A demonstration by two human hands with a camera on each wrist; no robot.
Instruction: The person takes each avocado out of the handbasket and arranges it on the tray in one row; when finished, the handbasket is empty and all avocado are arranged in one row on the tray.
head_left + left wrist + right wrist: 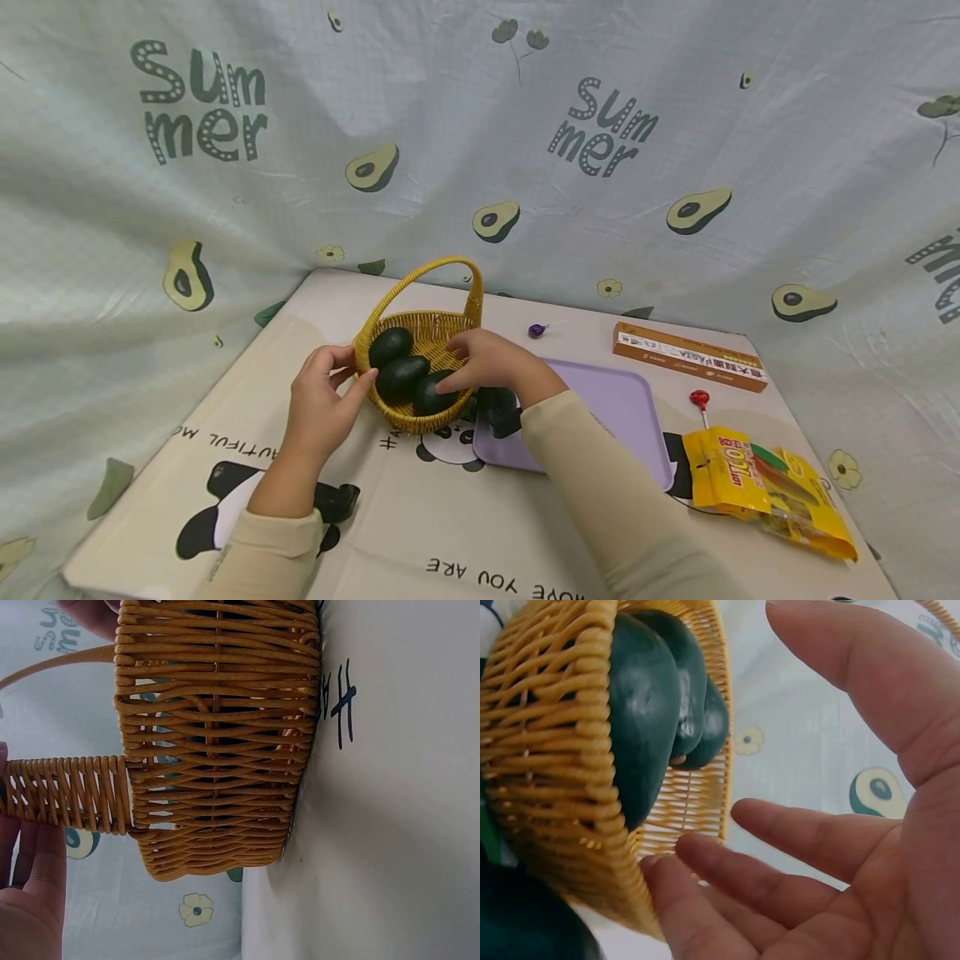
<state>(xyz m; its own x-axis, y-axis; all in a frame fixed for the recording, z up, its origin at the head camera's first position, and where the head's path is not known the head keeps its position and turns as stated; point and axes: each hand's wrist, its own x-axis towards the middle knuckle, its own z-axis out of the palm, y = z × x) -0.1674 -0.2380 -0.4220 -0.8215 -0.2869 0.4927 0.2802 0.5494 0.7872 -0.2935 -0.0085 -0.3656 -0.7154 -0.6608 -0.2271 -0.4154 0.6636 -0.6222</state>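
A yellow wicker basket (pixel 450 321) with a hoop handle stands on the mat and holds three dark green avocados (pixel 401 375). My left hand (pixel 324 404) holds the basket's left rim at the handle's base (pixel 71 793), thumb on one side and fingers on the other. My right hand (pixel 487 360) reaches over the basket's right side with its fingers spread and relaxed (pixel 795 840), tips by the front avocado (pixel 641 712), and holds nothing. Another avocado (pixel 498 410) lies on the purple tray under my right wrist.
The purple tray (pixel 615 400) lies right of the basket. Behind it is a long pasta box (pixel 690 357); a red lollipop (pixel 700 400) and a yellow snack bag (pixel 765 492) lie at the right. A purple lollipop (pixel 536 331) sits by the back cloth.
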